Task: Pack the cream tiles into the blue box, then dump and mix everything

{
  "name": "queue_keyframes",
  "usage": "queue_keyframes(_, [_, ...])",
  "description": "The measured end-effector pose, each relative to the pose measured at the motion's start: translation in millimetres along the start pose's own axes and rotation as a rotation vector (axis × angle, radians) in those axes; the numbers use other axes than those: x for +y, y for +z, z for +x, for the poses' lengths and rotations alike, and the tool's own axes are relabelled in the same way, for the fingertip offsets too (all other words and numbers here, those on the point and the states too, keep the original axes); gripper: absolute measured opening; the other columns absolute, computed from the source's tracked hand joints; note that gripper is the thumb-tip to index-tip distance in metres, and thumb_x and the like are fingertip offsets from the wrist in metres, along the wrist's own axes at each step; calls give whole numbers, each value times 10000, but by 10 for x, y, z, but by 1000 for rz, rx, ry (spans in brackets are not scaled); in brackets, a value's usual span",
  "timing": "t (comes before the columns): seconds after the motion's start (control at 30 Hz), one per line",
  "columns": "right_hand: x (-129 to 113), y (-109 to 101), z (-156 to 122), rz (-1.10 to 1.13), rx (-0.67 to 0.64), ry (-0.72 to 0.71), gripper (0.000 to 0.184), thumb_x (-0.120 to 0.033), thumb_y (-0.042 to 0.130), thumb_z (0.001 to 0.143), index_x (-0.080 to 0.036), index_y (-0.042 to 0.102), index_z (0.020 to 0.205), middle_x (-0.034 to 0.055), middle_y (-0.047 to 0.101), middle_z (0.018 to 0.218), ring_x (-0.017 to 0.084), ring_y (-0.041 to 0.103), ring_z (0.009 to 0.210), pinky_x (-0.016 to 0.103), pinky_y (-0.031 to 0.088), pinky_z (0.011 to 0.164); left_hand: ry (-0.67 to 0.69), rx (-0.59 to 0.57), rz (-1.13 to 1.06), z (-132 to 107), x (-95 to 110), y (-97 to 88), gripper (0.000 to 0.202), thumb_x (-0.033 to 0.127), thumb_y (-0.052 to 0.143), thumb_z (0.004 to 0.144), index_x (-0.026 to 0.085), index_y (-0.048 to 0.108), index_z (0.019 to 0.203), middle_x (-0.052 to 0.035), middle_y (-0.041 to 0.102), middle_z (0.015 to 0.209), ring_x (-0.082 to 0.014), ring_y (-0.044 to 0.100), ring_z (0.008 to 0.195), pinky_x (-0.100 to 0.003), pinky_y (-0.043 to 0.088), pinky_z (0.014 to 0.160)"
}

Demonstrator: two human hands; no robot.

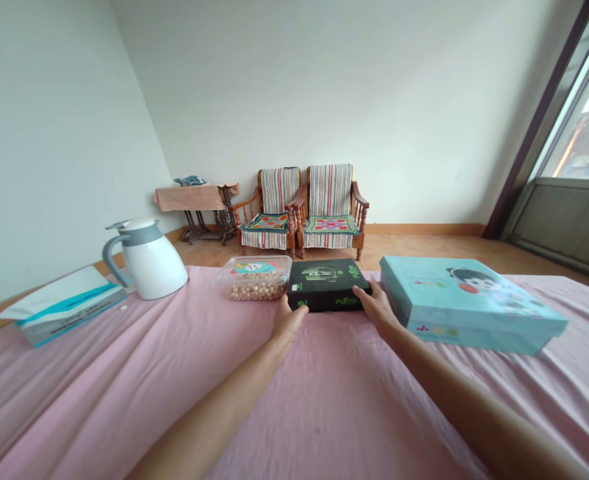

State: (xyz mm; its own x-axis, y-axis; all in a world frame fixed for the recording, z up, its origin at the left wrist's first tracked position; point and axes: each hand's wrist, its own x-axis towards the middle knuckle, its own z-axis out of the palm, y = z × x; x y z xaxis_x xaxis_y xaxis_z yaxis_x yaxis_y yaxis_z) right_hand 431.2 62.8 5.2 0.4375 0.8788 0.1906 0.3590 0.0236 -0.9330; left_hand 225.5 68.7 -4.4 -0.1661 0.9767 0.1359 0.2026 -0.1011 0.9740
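Note:
A black box (327, 283) with green print lies flat on the pink cloth, between a clear plastic tub and a light blue box. My left hand (289, 317) grips its left front corner, thumb along the front face. On the opposite side my right hand (377, 305) holds the right end, with the thumb on the top edge. The fingers behind the box's sides are partly hidden. Right beside my left hand stands the clear tub (257, 280), filled with small round tan pieces. Close to my right hand sits the light blue box (479, 300) with a panda picture.
A white and grey jug (152, 263) and a tissue pack (74, 307) stand on the left of the pink cloth (324, 400). Beyond the far edge are two wooden armchairs (332, 207) and a cloth-covered sewing table (189, 199). A door (564, 213) is at the right.

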Motion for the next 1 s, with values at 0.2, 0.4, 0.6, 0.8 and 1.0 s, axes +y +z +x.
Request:
queue_keyframes(0.2, [78, -56, -107, -11, -90, -57, 525, -406, 601, 720, -165, 576, 1185, 101, 685, 1071, 264, 635, 1002, 372, 497, 847, 9, 15, 29, 17, -35, -3, 411, 169, 631, 650, 165, 577, 1058, -85, 689, 961, -243, 636, 907, -356, 471, 840])
queue_keyframes(0.4, [32, -332, -514, -168, -138, -307, 462, -321, 589, 724, -195, 573, 1168, 109, 627, 1169, 259, 597, 1075, 407, 459, 925, 193, 159, 126, -243, 20, 64, 685, 147, 619, 659, 142, 403, 1309, -161, 421, 1403, -286, 311, 1359, -417, 229, 1124])
queue_keyframes(0.6, [-133, -988, -669, -438, -78, -566, 171, -252, 495, 792, -204, 612, 907, 89, 639, 991, 223, 606, 932, 339, 466, 827, 538, -11, 215, -697, 34, 265, 604, 164, 529, 760, 186, 368, 1342, -137, 458, 1382, -239, 403, 1307, -424, 303, 1091])
queue_keyframes(0.8, [316, -1384, -472, -681, -165, -357, 135, -237, 483, 768, -201, 568, 669, 38, 641, 700, 176, 589, 646, 278, 398, 610, 351, -301, 217, -836, -110, 408, 433, 74, 518, 710, 178, 544, 1129, -106, 642, 1137, -215, 593, 1091, -394, 427, 973])
queue_keyframes(1.0, [729, -1445, -395, -296, -11, -100, 155, -293, 516, 731, -176, 596, 792, 53, 682, 721, 200, 645, 664, 293, 449, 616, 370, -337, 271, -803, -144, 392, 399, 63, 517, 720, 170, 548, 1103, -91, 656, 1105, -199, 603, 1075, -407, 428, 982])
